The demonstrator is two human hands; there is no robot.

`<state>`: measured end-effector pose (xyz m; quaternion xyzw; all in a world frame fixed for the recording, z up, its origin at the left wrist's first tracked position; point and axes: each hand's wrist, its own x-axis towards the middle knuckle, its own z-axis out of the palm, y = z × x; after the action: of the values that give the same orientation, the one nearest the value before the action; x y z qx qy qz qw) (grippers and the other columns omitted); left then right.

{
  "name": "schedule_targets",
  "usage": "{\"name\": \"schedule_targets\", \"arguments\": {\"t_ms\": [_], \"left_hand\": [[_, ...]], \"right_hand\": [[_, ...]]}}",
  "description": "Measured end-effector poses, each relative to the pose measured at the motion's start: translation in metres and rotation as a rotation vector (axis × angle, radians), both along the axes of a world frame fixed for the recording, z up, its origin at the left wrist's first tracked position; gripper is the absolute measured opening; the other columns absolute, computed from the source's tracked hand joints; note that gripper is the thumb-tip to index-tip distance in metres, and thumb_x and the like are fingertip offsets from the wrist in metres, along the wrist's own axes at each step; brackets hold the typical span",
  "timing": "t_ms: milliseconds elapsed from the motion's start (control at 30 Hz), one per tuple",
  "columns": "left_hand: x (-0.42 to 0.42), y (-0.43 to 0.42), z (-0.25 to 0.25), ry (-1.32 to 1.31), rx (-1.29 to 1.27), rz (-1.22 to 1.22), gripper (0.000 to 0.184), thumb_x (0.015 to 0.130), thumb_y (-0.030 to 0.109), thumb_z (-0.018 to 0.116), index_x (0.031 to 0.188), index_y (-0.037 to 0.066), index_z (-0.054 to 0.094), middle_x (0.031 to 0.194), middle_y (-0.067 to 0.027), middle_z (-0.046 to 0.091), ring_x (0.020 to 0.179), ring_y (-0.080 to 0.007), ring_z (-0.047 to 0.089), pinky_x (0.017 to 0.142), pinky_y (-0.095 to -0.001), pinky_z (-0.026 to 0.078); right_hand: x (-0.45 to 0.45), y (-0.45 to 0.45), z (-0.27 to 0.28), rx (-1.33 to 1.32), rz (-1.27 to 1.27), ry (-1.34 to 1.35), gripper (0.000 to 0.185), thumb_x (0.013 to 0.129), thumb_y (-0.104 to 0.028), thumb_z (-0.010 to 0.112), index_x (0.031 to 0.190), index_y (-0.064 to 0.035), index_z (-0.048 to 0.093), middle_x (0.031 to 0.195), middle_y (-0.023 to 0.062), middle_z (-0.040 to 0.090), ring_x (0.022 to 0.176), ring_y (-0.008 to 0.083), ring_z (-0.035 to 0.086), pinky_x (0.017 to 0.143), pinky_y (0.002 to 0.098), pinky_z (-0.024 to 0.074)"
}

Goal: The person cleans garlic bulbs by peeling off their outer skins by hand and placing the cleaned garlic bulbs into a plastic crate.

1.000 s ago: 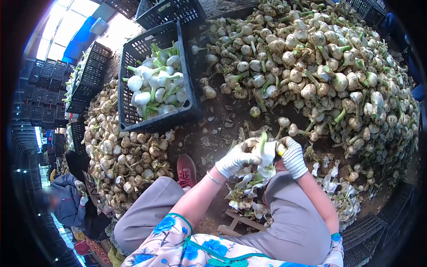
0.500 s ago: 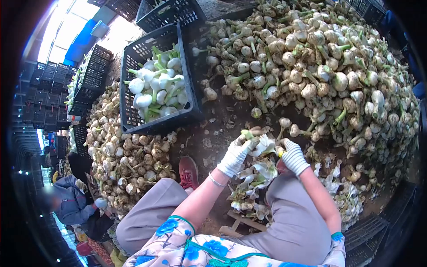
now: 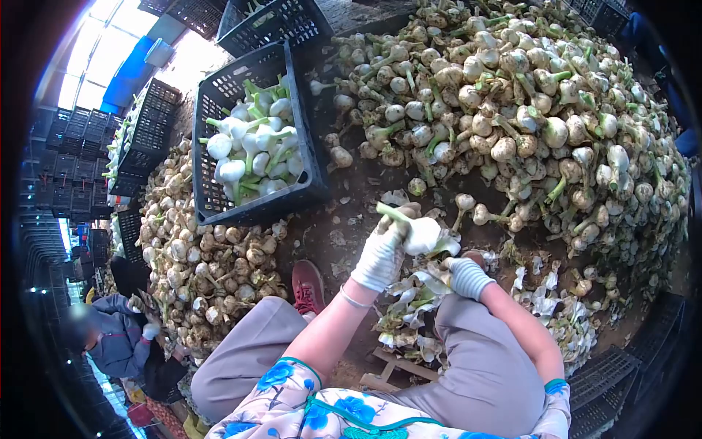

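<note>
A garlic bulb (image 3: 422, 235) with a clean white surface and a green stem is gripped in my left hand (image 3: 384, 252), which wears a white glove with dirty fingertips. Loose skin (image 3: 447, 243) hangs at the bulb's right side. Just below and to the right, my gloved right hand (image 3: 468, 278) has its fingers closed on garlic skin by the bulb; its fingertips are partly hidden. Beneath both hands, a heap of peeled skins and leaves (image 3: 413, 311) lies between my knees.
A black crate (image 3: 311, 186) of cleaned garlic stands ahead on the left. Large piles of unpeeled garlic lie at right (image 3: 504, 117) and left (image 3: 197, 249). More crates (image 3: 150, 121) stand farther left. Another person (image 3: 121, 336) sits at far left. Peeled skins (image 3: 559, 318) lie at my right.
Skin has come away from the bulb, baring its white surface. My right hand has shifted slightly down and left, while my left has turned the bulb so its stem points left.
</note>
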<state>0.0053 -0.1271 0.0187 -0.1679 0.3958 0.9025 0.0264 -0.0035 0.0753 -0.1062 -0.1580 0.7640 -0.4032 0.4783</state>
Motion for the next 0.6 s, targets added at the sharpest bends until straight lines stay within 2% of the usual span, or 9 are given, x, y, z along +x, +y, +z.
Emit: {"name": "schedule_targets", "arguments": {"t_ms": [67,100,167,233,333,433,500,567,600], "left_hand": [[-0.004,-0.004,-0.004,-0.161,0.297,0.100,0.027,0.086,0.019,0.055,0.107,0.004,0.050,0.104,-0.0105,0.056,0.094,-0.0210,0.057,0.080,-0.0353,0.049],[-0.003,-0.006,-0.008,-0.160,0.296,0.104,0.027,0.086,0.019,0.055,0.107,0.004,0.050,0.104,-0.0105,0.056,0.094,-0.0210,0.057,0.080,-0.0353,0.049],[-0.002,-0.007,-0.013,-0.228,0.482,0.090,0.023,0.088,0.022,0.050,0.104,0.006,0.050,0.103,-0.0109,0.056,0.094,-0.0221,0.057,0.081,-0.0361,0.049],[-0.001,-0.003,-0.015,-0.300,0.470,0.120,0.025,0.088,0.030,0.050,0.100,0.008,0.051,0.098,-0.0098,0.058,0.090,-0.0223,0.058,0.078,-0.0364,0.050],[-0.004,-0.003,-0.021,-0.410,0.524,0.087,0.033,0.084,0.042,0.054,0.097,0.011,0.052,0.086,-0.0056,0.059,0.080,-0.0201,0.059,0.070,-0.0359,0.051],[0.001,0.003,-0.049,-0.363,0.443,0.093,0.031,0.083,0.041,0.054,0.097,0.012,0.053,0.087,-0.0046,0.060,0.080,-0.0189,0.059,0.068,-0.0335,0.051],[0.003,0.002,-0.047,-0.386,0.445,0.091,0.030,0.083,0.040,0.055,0.097,0.013,0.054,0.087,-0.0038,0.061,0.080,-0.0180,0.059,0.067,-0.0317,0.051],[0.006,-0.003,-0.059,-0.251,0.266,0.075,0.028,0.077,0.035,0.054,0.092,0.011,0.053,0.085,-0.0053,0.057,0.080,-0.0193,0.055,0.072,-0.0317,0.046],[0.002,-0.012,-0.048,-0.246,0.318,0.066,0.028,0.076,0.035,0.055,0.091,0.011,0.054,0.083,-0.0056,0.057,0.076,-0.0196,0.055,0.070,-0.0321,0.046]], "right_hand": [[0.000,0.007,0.010,-0.185,-0.180,-0.170,0.028,0.084,-0.027,0.053,0.104,-0.0077,0.058,0.082,0.0134,0.062,0.072,0.0250,0.060,0.069,0.0339,0.0468],[-0.018,0.001,0.079,0.063,0.136,0.328,0.028,0.083,-0.027,0.055,0.104,-0.0089,0.059,0.085,0.0143,0.063,0.075,0.0252,0.060,0.069,0.0342,0.0468],[-0.031,-0.009,0.122,0.057,-0.068,0.265,0.023,0.078,-0.025,0.061,0.093,-0.0081,0.064,0.089,0.0154,0.062,0.078,0.0286,0.060,0.071,0.0338,0.0468],[-0.037,-0.012,0.121,-0.051,-0.057,0.616,0.023,0.076,-0.022,0.063,0.093,-0.0068,0.063,0.087,0.0148,0.062,0.078,0.0269,0.061,0.071,0.0328,0.0473],[-0.038,-0.039,0.147,-0.500,-0.437,0.544,0.019,0.073,-0.017,0.065,0.089,-0.0057,0.062,0.083,0.0133,0.061,0.075,0.0245,0.060,0.068,0.0320,0.0478],[-0.030,-0.047,0.129,-0.476,-0.460,0.374,0.018,0.073,-0.015,0.065,0.088,-0.0060,0.061,0.080,0.0125,0.061,0.074,0.0222,0.060,0.065,0.0308,0.0476],[-0.021,-0.046,0.141,-0.525,0.074,0.470,0.020,0.077,-0.018,0.062,0.093,-0.0073,0.060,0.080,0.0112,0.061,0.073,0.0255,0.060,0.065,0.0319,0.0472],[-0.001,-0.048,0.144,-0.539,0.470,0.112,0.018,0.078,-0.021,0.059,0.091,-0.0085,0.061,0.081,0.0097,0.062,0.072,0.0271,0.059,0.067,0.0335,0.0464],[-0.007,-0.042,0.136,-0.535,0.436,0.131,0.019,0.079,-0.023,0.058,0.091,-0.0090,0.062,0.081,0.0104,0.062,0.073,0.0273,0.059,0.067,0.0342,0.0460]]}}
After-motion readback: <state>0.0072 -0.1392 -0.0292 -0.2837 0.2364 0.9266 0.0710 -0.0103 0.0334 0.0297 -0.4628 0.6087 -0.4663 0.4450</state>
